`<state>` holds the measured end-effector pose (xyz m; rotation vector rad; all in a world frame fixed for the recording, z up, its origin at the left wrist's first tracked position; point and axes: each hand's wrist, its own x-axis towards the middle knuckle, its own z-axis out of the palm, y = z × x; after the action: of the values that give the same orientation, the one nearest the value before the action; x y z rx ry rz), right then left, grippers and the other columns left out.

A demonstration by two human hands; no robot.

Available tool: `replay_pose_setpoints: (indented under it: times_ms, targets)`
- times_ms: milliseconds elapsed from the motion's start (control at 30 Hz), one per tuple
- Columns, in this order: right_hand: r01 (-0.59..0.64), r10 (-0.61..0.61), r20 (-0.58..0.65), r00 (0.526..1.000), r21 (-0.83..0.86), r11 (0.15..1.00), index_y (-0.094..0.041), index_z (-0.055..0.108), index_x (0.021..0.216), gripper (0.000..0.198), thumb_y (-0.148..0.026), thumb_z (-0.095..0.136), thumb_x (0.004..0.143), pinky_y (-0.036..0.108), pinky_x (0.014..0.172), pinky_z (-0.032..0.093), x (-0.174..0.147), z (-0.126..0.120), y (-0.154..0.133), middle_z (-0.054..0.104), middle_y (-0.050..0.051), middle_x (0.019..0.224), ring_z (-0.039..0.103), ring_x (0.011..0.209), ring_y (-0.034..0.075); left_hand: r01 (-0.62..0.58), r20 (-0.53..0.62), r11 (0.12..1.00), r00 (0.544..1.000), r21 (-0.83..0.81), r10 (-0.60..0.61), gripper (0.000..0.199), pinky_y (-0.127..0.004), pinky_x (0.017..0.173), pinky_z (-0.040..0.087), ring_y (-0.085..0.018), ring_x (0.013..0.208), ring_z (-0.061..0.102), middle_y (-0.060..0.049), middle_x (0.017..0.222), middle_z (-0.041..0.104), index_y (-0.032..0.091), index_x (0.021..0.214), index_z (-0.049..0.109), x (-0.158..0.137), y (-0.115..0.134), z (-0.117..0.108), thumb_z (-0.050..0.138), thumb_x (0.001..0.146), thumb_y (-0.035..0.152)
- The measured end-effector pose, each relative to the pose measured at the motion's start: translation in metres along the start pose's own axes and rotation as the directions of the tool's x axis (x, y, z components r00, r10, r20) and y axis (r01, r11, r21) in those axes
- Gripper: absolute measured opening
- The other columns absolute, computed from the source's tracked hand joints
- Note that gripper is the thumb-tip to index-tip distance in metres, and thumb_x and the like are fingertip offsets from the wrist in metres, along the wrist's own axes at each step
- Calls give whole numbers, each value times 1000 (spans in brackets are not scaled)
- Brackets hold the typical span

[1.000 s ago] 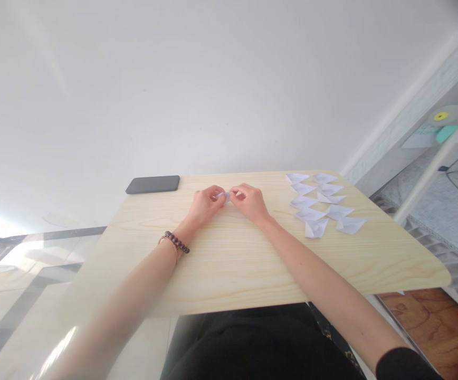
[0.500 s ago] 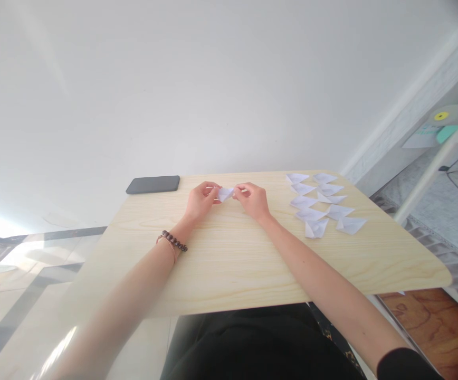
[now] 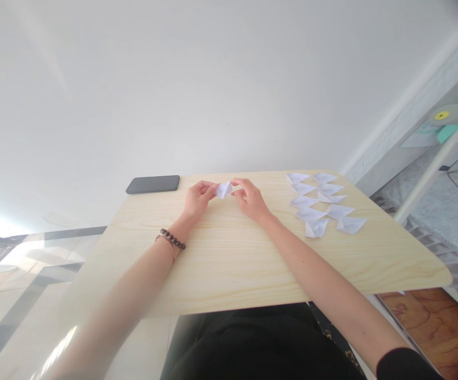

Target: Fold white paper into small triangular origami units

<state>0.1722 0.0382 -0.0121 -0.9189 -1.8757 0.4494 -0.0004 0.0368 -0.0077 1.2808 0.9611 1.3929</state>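
Between my two hands is a small white folded paper boat [image 3: 223, 190], held above the far half of the table. My left hand [image 3: 198, 200] pinches its left end between thumb and fingers. Close to its right end is my right hand [image 3: 251, 200], thumb and forefinger parted; whether a fingertip touches the paper is hard to tell. Several similar folded paper boats [image 3: 308, 214] lie in two columns to the right of my right hand.
A black phone [image 3: 153, 184] lies at the far left corner of the light wooden table [image 3: 229, 274]. Behind the table rises a white wall [image 3: 229, 105]. On the right stands a white metal frame [image 3: 430, 179], beyond the table's edge.
My right thumb and forefinger have parted from their pinch on the paper. The paper boat has turned and now shows a notched, more open shape. The boats on the table stay put.
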Motion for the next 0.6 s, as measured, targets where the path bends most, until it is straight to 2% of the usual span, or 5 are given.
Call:
replay_pose_setpoints:
  times_ms: [67, 167, 333, 433, 600]
  targets:
    - [61, -61, 59, 996, -13, 998, -23, 45, 112, 37, -15, 41, 76, 29, 74, 50, -1, 0, -2, 51, 6, 111, 60, 77, 12, -28, 31, 999, 999, 19, 28, 27, -36, 84, 45, -17, 86, 61, -10, 89, 66, 12, 81, 57, 0, 0, 0, 63, 69, 35]
    - [63, -61, 88, 994, -13, 998, -24, 41, 117, 43, -17, 46, 74, 29, 75, 50, -2, -1, -6, 50, 6, 114, 60, 72, 11, -68, 48, 994, 997, 89, 64, 26, -36, 83, 45, -18, 86, 61, -10, 90, 66, 12, 81, 58, 0, -1, -1, 62, 71, 35]
    - [41, -40, 105, 994, -8, 999, -23, 48, 108, 31, -27, 49, 77, 27, 71, 50, -1, -1, -8, 55, 4, 106, 60, 70, 11, -93, 72, 972, 994, 213, 80, 26, -35, 80, 45, -20, 84, 61, -11, 90, 66, 13, 81, 60, -2, -1, 0, 61, 71, 36]
    - [-8, 8, 113, 994, 4, 1000, -21, 52, 94, 20, -32, 49, 78, 25, 66, 49, 0, -3, -6, 60, 2, 94, 62, 69, 12, -78, 64, 982, 996, 175, 67, 26, -36, 83, 45, -20, 87, 60, -11, 93, 65, 12, 83, 59, -2, -1, 0, 61, 72, 36]
    - [-69, 62, 185, 981, 33, 997, -21, 54, 81, 15, -34, 54, 75, 24, 64, 46, 2, -9, -1, 62, 0, 81, 63, 68, 13, 0, -26, 1000, 1000, -12, 0, 26, -36, 85, 45, -18, 89, 60, -11, 94, 65, 11, 83, 55, 2, -1, -4, 61, 72, 34]
